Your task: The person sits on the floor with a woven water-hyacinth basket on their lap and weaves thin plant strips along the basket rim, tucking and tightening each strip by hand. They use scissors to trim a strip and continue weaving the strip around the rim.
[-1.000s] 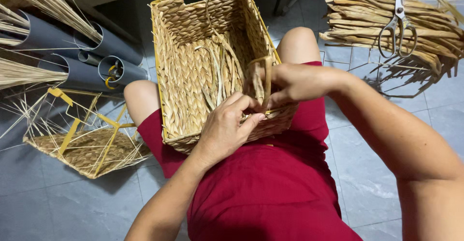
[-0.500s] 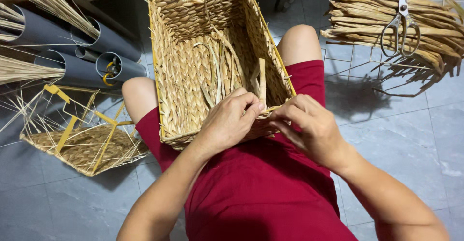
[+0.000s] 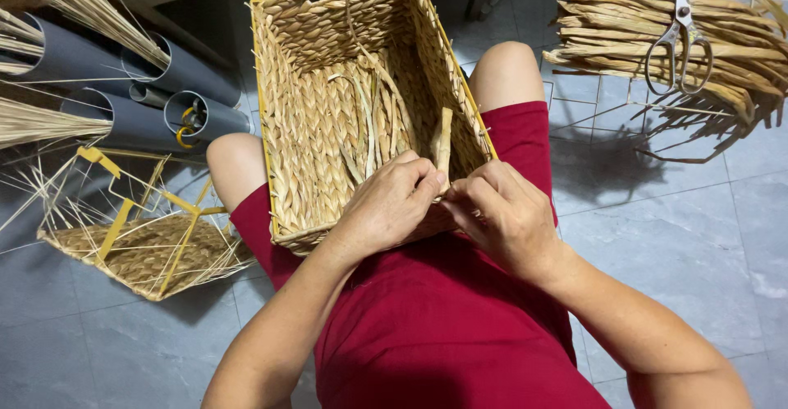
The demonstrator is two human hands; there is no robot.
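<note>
Both hands, left and right, pinch a straw strand at the basket rim on the lap.

A rough, matt woven straw basket on a yellow metal frame is seen; glossy steel scissors at two o'clock.

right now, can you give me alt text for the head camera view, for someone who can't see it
A person in red clothes sits on a grey tiled floor with a rectangular woven basket on their lap, the left hand and right hand pinching a flat straw strand at its near rim. A half-made basket lies to the left; scissors rest on a straw bundle.
</note>
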